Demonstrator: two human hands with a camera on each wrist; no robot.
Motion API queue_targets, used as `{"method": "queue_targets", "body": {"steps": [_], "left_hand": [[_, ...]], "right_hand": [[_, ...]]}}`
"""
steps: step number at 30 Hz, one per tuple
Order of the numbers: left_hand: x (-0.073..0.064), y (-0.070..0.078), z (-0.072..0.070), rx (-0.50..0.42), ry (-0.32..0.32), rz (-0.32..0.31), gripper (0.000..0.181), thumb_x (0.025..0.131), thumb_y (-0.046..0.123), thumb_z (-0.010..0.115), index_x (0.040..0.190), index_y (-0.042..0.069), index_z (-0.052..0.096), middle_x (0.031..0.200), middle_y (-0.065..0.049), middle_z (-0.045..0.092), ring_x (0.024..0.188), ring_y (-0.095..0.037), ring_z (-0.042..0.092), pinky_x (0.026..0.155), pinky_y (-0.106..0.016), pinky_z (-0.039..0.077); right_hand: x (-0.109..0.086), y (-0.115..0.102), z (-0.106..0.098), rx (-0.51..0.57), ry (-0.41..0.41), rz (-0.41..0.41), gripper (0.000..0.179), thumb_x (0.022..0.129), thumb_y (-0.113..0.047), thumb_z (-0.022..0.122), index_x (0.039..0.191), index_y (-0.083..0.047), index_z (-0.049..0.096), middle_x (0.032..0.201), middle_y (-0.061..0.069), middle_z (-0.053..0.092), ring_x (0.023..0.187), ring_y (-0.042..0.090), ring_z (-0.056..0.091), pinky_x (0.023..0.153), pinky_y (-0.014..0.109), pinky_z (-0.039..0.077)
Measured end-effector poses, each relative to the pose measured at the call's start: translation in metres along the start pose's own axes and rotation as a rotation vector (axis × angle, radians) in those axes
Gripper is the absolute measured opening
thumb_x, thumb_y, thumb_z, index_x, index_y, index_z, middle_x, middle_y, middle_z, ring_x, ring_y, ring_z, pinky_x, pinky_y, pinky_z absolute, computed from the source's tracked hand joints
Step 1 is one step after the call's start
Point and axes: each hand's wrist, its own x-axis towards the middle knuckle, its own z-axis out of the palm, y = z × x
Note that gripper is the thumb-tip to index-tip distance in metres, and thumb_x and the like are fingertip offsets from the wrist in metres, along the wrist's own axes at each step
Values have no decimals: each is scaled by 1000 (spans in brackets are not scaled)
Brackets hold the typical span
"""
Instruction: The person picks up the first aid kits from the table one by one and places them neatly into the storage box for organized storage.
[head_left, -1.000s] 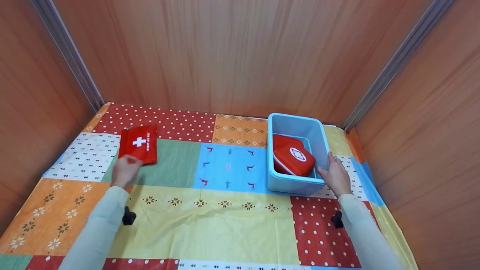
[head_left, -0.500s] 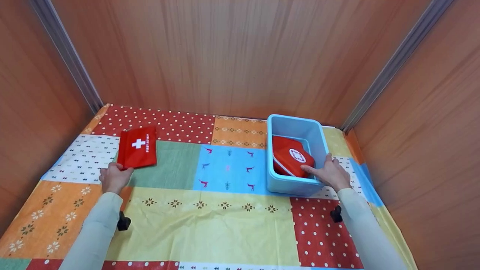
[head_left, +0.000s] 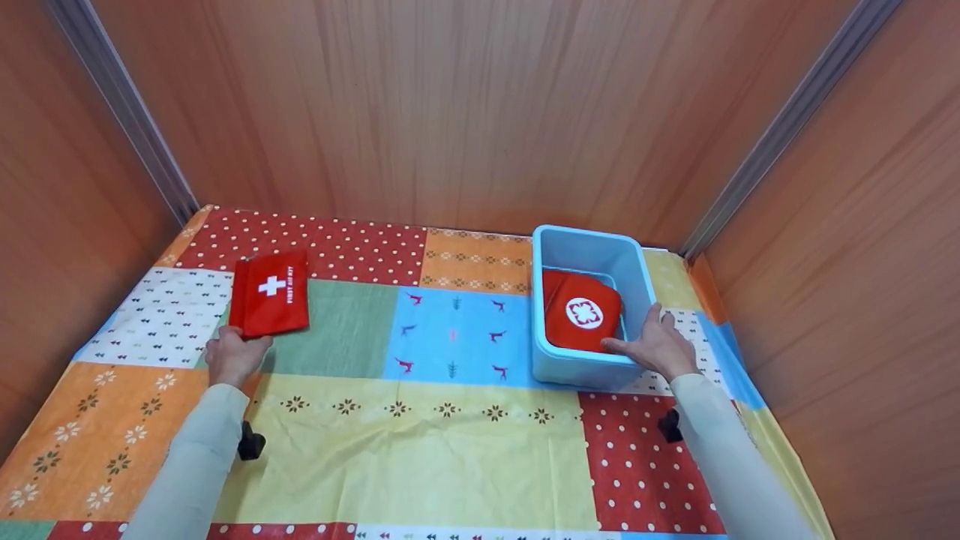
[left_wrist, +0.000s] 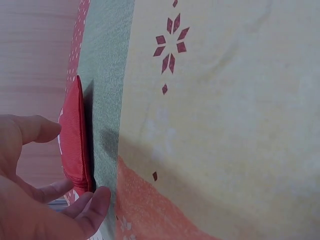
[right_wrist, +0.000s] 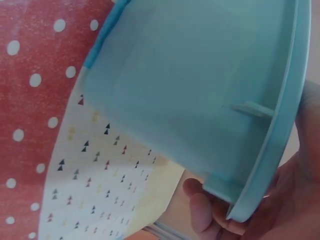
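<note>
A flat red first aid pouch with a white cross lies on the patchwork cloth at the left. My left hand is at its near left corner; in the left wrist view the thumb and fingers stand apart around the pouch. At the right, my right hand grips the near right rim of a light blue plastic box, thumb inside and fingers outside. The right wrist view shows fingers curled under the rim of the box. Inside sits a red case with a round white emblem, beside another red item partly hidden behind it.
The patchwork cloth covers the table. A wood-grain panel rises behind it, with more panels at both sides. The box stands close to the back panel, and metal posts mark the corners.
The left hand drew back from over the pouch to its near corner. My right thumb moved inward, and the red case in the box turned and shifted left, its emblem facing up more.
</note>
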Motion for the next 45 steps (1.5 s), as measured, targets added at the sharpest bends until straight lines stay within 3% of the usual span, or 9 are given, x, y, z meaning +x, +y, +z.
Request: {"method": "queue_targets", "body": {"steps": [3,10,16,26,36,40,45], "left_hand": [[1,2,1,-7,2,-18,76,99,26,64,150,-11,22,144,-33,29,132,-47,30,102,-54,47],[10,3,-2,-19,44,-77,82,99,30,61,154,-10,13,149,-37,21,136,-49,29,103,-55,49],[22,1,-10,0,63,-126,90,100,35,61,157,-9,7,153,-37,15,141,-50,23,107,-59,46],[31,-4,-7,26,70,-116,87,99,40,62,152,-14,19,150,-36,25,137,-48,28,107,-56,46],[35,-2,-4,12,66,-135,76,102,32,60,150,-16,26,150,-36,33,133,-47,36,108,-54,44],[32,0,-7,-32,24,-141,70,104,29,55,150,-15,26,152,-35,36,130,-45,41,107,-50,45],[29,0,-11,-160,1,-165,67,105,28,50,152,-12,25,149,-30,40,121,-39,46,101,-44,46]], "right_hand": [[0,3,0,1,6,-1,128,85,-58,75,161,1,-9,161,38,10,142,61,26,105,74,37],[2,8,1,-20,60,-27,116,89,-49,75,162,2,0,157,36,24,139,59,34,101,72,42],[3,12,4,1,76,-31,114,91,-47,74,163,-2,-1,161,34,21,142,59,30,103,74,39],[6,15,9,-14,112,-21,112,91,-50,73,164,-4,0,163,32,19,142,57,32,104,74,37],[5,16,12,-24,131,-30,107,93,-45,71,163,-2,2,159,33,25,139,56,38,102,69,43],[6,16,13,-16,142,-34,101,96,-43,67,163,-1,5,156,32,29,139,56,39,103,67,44],[5,17,14,11,134,-33,98,98,-42,65,164,-3,4,157,31,27,140,56,36,106,70,39]]}}
